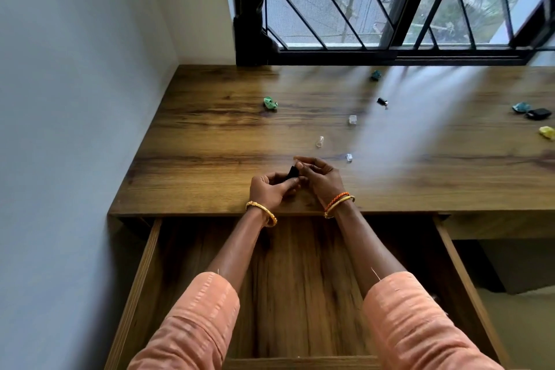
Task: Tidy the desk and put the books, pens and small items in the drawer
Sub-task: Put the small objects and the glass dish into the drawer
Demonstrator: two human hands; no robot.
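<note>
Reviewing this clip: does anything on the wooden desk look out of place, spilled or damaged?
Nothing looks spilled or broken. Small items lie scattered loose across the wooden desk: a crumpled green paper, small clear caps, and crumpled papers at the right edge. Both hands hold a small black object over the open drawer.

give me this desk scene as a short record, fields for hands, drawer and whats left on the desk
left hand: grips a small black item
right hand: fingers pinch the same black item
drawer: pulled open below the desk edge
desk: wooden, under a barred window
left on desk: green crumpled paper, small clear pieces, dark and yellow bits at far right
books or pens: none in view
</note>
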